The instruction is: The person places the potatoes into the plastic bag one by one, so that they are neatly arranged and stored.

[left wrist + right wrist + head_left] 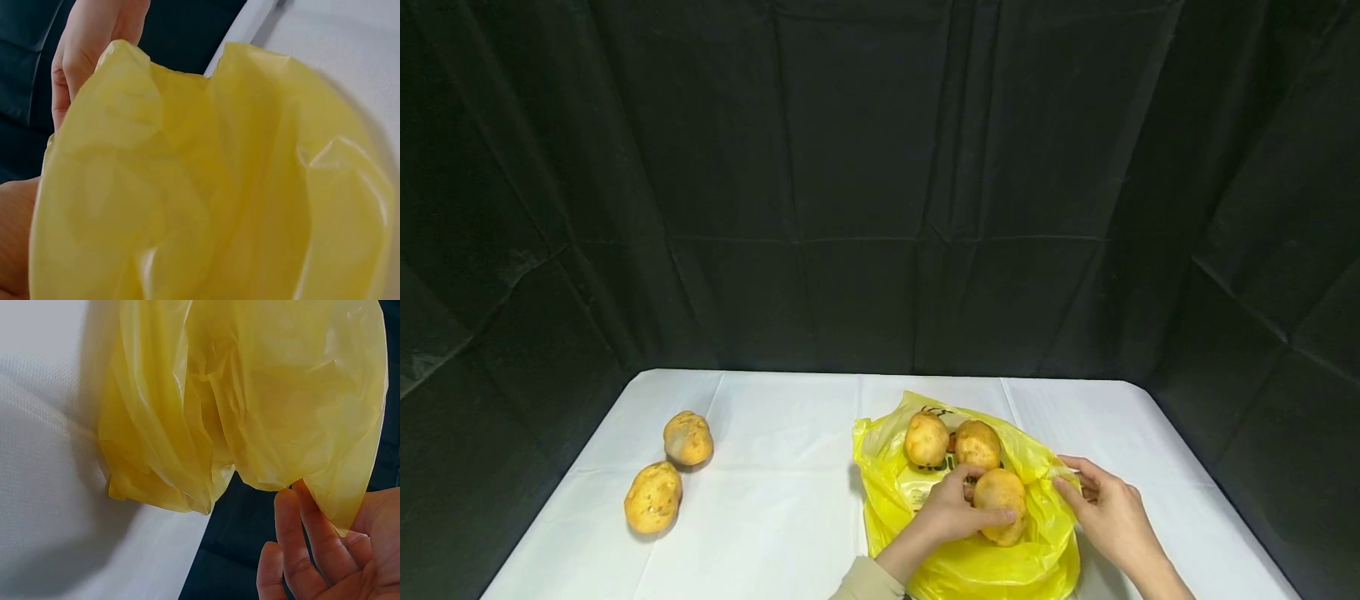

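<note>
A yellow plastic bag (880,492) lies wide open on the white table, two potatoes (927,439) (977,444) in its far part. The left hand (951,508) reaches over the bag and grips a third potato (1000,500), thumb on its near side. At the bag's right edge the right hand (1112,517) pinches the plastic between thumb and fingers. The bag (175,175) hides most of the left hand (15,237) in the left wrist view. Fingers of the right hand (325,556) show under the bag's edge (281,412) in the right wrist view.
Two more potatoes (688,438) (653,497) lie close together at the left of the white table (775,500). Something small and reddish shows between the two far potatoes in the bag. Black cloth (865,183) hangs behind the table and along both sides.
</note>
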`<move>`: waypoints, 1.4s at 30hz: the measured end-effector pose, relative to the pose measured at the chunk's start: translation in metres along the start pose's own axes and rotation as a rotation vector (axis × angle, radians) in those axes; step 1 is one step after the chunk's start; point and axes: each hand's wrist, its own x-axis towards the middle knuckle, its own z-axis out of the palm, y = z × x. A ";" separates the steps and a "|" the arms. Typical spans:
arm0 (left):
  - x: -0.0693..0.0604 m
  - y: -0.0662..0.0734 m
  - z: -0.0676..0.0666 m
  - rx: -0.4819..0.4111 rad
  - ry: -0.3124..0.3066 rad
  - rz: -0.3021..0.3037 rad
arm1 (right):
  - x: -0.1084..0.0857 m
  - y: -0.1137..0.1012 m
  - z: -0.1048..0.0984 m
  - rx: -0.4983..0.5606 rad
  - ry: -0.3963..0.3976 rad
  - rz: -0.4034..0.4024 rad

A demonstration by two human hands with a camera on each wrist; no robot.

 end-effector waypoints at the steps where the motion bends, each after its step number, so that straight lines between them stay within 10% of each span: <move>1: 0.000 0.000 0.001 -0.006 0.008 -0.003 | 0.000 0.000 0.000 -0.001 0.001 -0.002; 21: 0.003 0.000 0.003 0.140 0.068 0.027 | 0.003 -0.003 -0.002 0.009 -0.009 -0.005; 42: -0.005 -0.007 -0.011 0.096 0.101 0.111 | 0.002 -0.002 -0.001 0.004 -0.020 0.023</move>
